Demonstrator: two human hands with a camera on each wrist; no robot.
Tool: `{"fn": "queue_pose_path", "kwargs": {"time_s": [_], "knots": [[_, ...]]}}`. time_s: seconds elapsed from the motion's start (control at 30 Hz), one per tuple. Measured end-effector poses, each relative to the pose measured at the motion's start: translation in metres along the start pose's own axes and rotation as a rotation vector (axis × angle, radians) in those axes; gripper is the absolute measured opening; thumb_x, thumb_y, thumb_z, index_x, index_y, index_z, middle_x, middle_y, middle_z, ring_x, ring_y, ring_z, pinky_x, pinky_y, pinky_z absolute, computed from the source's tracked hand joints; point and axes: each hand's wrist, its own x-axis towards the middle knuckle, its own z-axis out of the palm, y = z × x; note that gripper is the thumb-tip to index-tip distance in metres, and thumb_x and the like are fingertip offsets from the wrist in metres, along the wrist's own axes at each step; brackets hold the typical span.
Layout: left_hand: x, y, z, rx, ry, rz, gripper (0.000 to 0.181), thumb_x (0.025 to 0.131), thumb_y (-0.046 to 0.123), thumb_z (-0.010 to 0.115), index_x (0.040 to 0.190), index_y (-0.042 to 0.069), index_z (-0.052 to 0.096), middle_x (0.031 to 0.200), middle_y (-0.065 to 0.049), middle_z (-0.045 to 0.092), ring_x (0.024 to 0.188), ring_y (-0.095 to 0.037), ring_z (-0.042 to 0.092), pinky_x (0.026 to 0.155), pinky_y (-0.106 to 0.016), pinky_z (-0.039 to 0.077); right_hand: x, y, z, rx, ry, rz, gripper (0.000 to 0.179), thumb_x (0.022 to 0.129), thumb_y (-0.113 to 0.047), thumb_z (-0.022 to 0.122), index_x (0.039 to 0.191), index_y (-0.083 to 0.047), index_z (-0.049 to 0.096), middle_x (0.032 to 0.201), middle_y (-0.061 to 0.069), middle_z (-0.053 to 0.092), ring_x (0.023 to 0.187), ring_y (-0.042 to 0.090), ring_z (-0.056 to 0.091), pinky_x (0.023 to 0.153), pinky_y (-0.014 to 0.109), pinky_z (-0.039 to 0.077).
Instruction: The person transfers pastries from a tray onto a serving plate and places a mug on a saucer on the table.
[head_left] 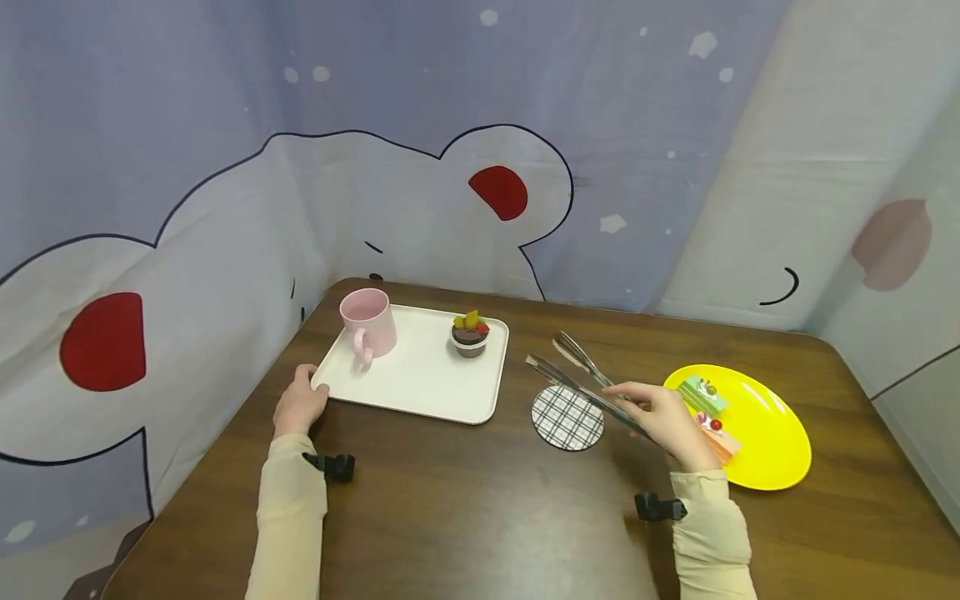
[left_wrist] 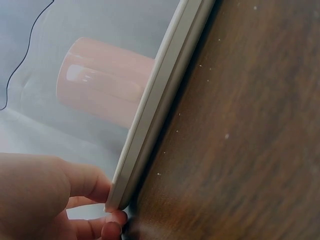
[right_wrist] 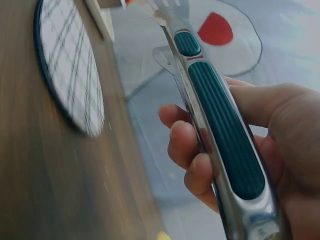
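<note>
My left hand [head_left: 300,403] pinches the near left corner of a white tray [head_left: 420,398], its thumb on one side of the rim and fingertips under it in the left wrist view. On the tray stand a pink mug [head_left: 381,332] and a small chocolate cupcake [head_left: 470,337] topped with fruit. My right hand [head_left: 667,421] holds metal tongs [head_left: 573,385] with green ribbed grips [right_wrist: 227,130]. The tongs' arms are spread apart, with nothing between their tips, and overlap a round checked coaster [head_left: 564,427] in the head view.
At the right lies a yellow oval plate [head_left: 772,442] bearing a green cake slice [head_left: 701,395] and an orange cake slice [head_left: 722,442], the latter partly behind my right hand. A printed curtain [head_left: 615,150] hangs along the far edge of the wooden table [head_left: 480,517].
</note>
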Motion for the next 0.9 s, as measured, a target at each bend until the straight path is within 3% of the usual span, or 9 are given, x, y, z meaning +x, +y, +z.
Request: {"fn": "queue_pose_path", "kwargs": {"time_s": [0.1, 0.33, 0.57, 0.9], "knots": [[0.001, 0.0, 0.0, -0.003, -0.002, -0.01, 0.055, 0.095, 0.022, 0.034, 0.145, 0.004, 0.023, 0.138, -0.035, 0.044, 0.115, -0.048, 0.051, 0.089, -0.056, 0.042, 0.013, -0.008, 0.012, 0.032, -0.029, -0.008, 0.025, 0.09, -0.01, 0.066, 0.114, -0.008, 0.071, 0.114, 0.019, 0.07, 0.068, 0.018, 0.066, 0.054, 0.027, 0.053], [0.001, 0.002, -0.002, -0.003, -0.005, -0.004, 0.055, 0.095, 0.022, 0.035, 0.145, 0.004, 0.024, 0.139, -0.035, 0.043, 0.116, -0.049, 0.05, 0.09, -0.056, 0.042, 0.041, -0.028, 0.04, -0.057, -0.017, -0.087, 0.022, 0.088, -0.012, 0.068, 0.109, -0.011, 0.074, 0.111, 0.013, 0.073, 0.092, 0.025, 0.07, 0.076, 0.034, 0.054], [0.001, 0.004, -0.002, -0.002, -0.005, 0.006, 0.054, 0.095, 0.022, 0.036, 0.144, 0.004, 0.024, 0.138, -0.035, 0.044, 0.115, -0.049, 0.051, 0.089, -0.056, 0.042, 0.059, -0.049, 0.061, -0.041, 0.051, 0.0, 0.023, 0.086, -0.015, 0.069, 0.108, -0.011, 0.075, 0.107, 0.014, 0.074, 0.091, 0.029, 0.072, 0.078, 0.04, 0.054], [0.0, 0.003, -0.001, -0.008, -0.005, -0.008, 0.054, 0.094, 0.021, 0.036, 0.144, 0.004, 0.024, 0.138, -0.035, 0.044, 0.116, -0.048, 0.051, 0.09, -0.056, 0.042, 0.074, -0.063, 0.08, -0.059, 0.015, 0.053, 0.024, 0.084, -0.017, 0.072, 0.106, -0.013, 0.076, 0.11, 0.012, 0.073, 0.096, 0.03, 0.071, 0.08, 0.043, 0.054]]}}
